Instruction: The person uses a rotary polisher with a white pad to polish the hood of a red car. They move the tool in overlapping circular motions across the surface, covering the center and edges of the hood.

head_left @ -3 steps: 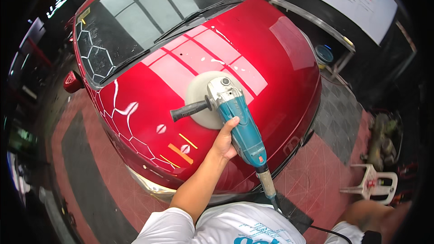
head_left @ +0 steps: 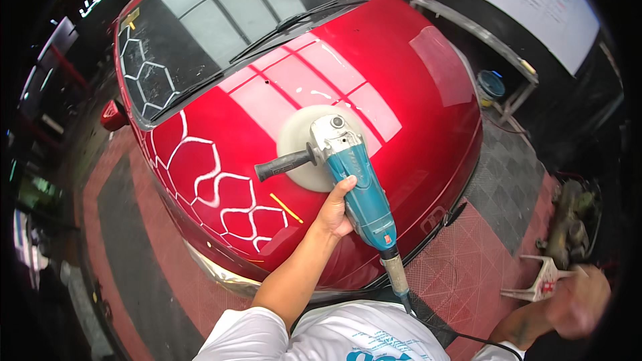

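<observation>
My left hand [head_left: 338,212] is wrapped round the teal body of a rotary polisher [head_left: 364,190], the thumb on top. Its silver head points away from me, and a black side handle [head_left: 284,164] sticks out to the left. A large pale round pad [head_left: 301,127] under the head lies over the glossy red car hood [head_left: 428,127]; whether it presses on the paint I cannot tell. Small whitish blobs [head_left: 321,92] dot the hood beyond the pad. My right hand [head_left: 578,304] is off to the lower right, away from the polisher, its fingers smeared by motion.
The polisher's black cord [head_left: 461,334] trails to the lower right. A white plastic stool [head_left: 542,281] stands on the red and grey floor tiles [head_left: 461,254]. Beyond the hood's right side are a metal bench [head_left: 481,33] and a bucket [head_left: 491,85]. The windshield [head_left: 227,20] rises at the far side.
My right hand has come up at the lower right, in front of the stool. The view has shifted slightly, and the light reflections on the hood's left differ. The left hand keeps its grip.
</observation>
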`<state>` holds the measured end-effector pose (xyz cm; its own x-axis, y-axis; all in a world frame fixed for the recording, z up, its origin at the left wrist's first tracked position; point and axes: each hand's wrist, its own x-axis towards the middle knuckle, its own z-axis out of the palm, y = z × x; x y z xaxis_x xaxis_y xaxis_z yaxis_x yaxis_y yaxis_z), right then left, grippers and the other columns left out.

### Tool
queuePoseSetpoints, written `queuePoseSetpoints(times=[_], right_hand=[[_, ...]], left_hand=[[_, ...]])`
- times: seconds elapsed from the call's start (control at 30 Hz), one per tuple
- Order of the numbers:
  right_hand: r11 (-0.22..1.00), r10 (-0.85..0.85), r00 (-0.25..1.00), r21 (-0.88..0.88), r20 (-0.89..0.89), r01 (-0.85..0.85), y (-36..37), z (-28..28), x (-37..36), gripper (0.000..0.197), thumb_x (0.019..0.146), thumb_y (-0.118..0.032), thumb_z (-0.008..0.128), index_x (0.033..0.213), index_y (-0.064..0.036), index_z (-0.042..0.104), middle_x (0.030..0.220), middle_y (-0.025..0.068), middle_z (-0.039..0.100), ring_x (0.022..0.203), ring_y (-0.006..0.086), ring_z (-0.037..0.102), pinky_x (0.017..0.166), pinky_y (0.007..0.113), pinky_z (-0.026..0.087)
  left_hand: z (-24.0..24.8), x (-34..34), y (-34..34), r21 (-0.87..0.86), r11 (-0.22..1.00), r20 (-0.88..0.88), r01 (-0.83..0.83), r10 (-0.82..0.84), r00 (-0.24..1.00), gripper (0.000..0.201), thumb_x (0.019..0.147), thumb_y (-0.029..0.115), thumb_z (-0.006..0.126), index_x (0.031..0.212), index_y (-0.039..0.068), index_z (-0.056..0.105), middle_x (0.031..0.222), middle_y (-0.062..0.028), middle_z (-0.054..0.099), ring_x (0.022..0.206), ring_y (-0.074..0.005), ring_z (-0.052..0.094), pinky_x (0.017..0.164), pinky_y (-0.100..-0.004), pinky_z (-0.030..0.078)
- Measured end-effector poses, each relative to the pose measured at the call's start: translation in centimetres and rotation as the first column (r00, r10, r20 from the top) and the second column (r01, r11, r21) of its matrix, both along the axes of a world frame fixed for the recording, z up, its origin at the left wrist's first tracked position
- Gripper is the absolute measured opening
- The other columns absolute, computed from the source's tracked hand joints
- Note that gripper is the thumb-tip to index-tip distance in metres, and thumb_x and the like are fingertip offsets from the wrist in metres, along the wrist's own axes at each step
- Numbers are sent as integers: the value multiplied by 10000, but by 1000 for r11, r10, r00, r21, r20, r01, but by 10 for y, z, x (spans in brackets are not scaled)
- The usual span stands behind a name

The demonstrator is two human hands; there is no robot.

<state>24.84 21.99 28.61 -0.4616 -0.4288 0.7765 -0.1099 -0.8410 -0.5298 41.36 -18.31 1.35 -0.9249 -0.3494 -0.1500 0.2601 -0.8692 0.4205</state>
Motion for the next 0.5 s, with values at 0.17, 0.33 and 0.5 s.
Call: queuePoseSetpoints(times=[0.17, 0.33, 0.5], right_hand=[[248, 97, 981, 959, -166, 137, -109, -182, 26, 550, 1023, -361, 774, 1427, -4, 666, 1439, 204, 671, 1358, 317, 649, 1111, 470, 547], [196, 334, 943, 979, -17, -52, -157, -278, 54, 753, 1012, -260, 794, 1612, -14, 412, 1269, 201, 714, 1168, 310, 729, 1044, 456, 571], [198, 55, 952, 931, 301, -306, -190, -279, 57, 535, 1017, -84, 731, 1466, -43, 442, 894, 38, 652, 625, 120, 657, 552, 283, 553]], left_hand=[[-18, 50, -11, -6, 998, 25, -61, 61, 998, 728, 909, 459, 862, 1451, 67, 575, 1240, -183, 728, 1202, -368, 739, 1069, -610, 617], [-44, 13, -15, 37, 998, -33, -54, 55, 998, 713, 901, 457, 866, 1411, 32, 605, 1268, -188, 725, 1226, -374, 726, 1074, -623, 606], [-45, -43, -26, -35, 999, -30, -3, 2, 1000, 699, 910, 510, 842, 1370, 29, 630, 1201, -221, 751, 1095, -365, 772, 985, -577, 655]])
